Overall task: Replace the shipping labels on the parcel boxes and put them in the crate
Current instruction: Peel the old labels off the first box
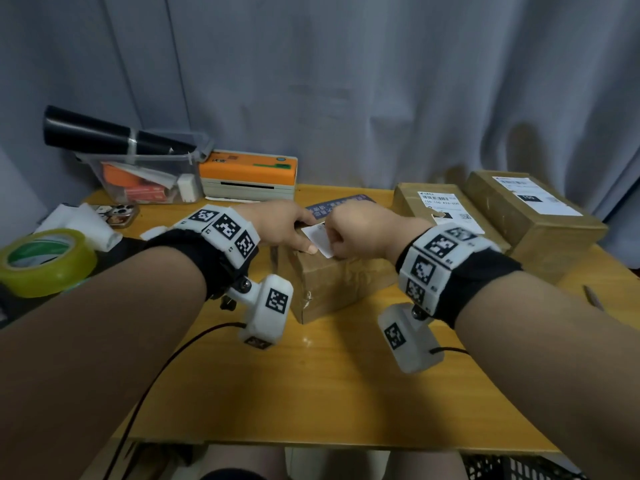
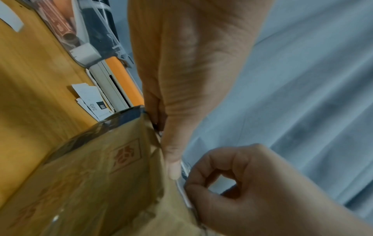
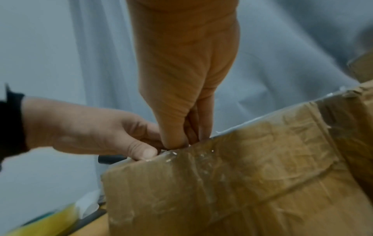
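A: Parcel box (image 1: 332, 282) is steadied under the left hand (image 1: 282, 225), whose thumb is pressed on the top near edge; its other fingers are hidden, so curled or straight cannot be told.

B: Just right of that thumb, the white label (image 1: 320, 240) is pinched by the right hand (image 1: 360, 233). It could be torn or creased if pulled too sharply, or the box dragged.

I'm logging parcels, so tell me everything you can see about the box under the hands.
The brown cardboard box sits on the wooden table, wrapped in crinkled clear tape, with reddish print on one side. The left hand rests on its top; the right hand pinches a white label at the top.
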Tool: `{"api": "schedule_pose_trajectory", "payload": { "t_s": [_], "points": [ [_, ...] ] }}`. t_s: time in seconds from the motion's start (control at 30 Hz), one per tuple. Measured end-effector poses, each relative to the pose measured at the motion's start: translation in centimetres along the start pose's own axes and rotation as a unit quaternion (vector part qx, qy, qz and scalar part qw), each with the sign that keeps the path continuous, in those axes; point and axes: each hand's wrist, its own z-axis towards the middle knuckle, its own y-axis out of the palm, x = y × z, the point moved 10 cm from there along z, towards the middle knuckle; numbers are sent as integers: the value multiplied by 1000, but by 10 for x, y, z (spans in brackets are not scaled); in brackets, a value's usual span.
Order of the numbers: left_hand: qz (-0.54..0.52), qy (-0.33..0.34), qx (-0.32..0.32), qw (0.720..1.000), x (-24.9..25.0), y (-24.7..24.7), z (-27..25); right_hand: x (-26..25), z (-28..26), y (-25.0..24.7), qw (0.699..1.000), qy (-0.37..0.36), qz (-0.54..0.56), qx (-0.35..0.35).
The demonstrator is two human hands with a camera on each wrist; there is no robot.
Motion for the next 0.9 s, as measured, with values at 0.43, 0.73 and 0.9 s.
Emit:
{"api": "schedule_pose_trajectory", "payload": {
  "t_s": [0.43,0.73,0.9],
  "points": [
    [13,-80,26,996,-26,12,-10,-2,1,-2,996,-50,68,28],
    [-31,-90,52,994,-42,0,-9,0,34,10,988,-36,138,-53],
    [11,-108,36,993,-37,-5,-2,6,43,18,982,-36,183,-34]
  ]
}}
